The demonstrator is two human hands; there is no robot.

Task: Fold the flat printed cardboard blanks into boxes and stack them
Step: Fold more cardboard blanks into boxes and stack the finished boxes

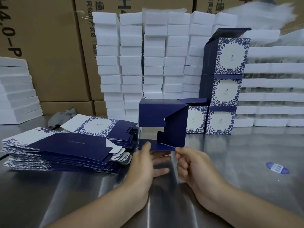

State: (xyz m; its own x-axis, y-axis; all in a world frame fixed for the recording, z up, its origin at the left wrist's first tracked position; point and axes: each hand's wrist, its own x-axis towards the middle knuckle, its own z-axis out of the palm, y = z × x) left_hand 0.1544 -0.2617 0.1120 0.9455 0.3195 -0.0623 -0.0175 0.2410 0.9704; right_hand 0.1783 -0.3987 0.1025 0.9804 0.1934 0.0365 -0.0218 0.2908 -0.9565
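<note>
the step in hand looks like closing the base of 1 box. a half-formed box [174,127] is tipped on its side just in front of the person, over the steel table [230,162], and whether it rests on the table or is held just clear of it i cannot tell. its open end faces the camera, with the navy notched flaps partly folded in and a gap left in the middle. the left hand [143,163] holds the lowest flap near its left corner, thumb on top and fingers spread beneath. the right hand [190,163] pinches the same flap's right corner between thumb and curled forefinger, the other fingers tucked in. to the left lies the pile of flat blanks [65,148], fanned and uneven. to the right stand the finished boxes [225,89], 3 high with a 4th beside the bottom one, and the top one's lid flap is up. behind them are white foam blocks [131,63] and brown cartons [54,55]. the next move probably calls for swinging the held flap up and tucking its tongue behind the side flaps so the base locks, with the walls kept square. the box would then be turned upright and set with the others. with so thick a pile not yet folded, the task seems far from done.
</note>
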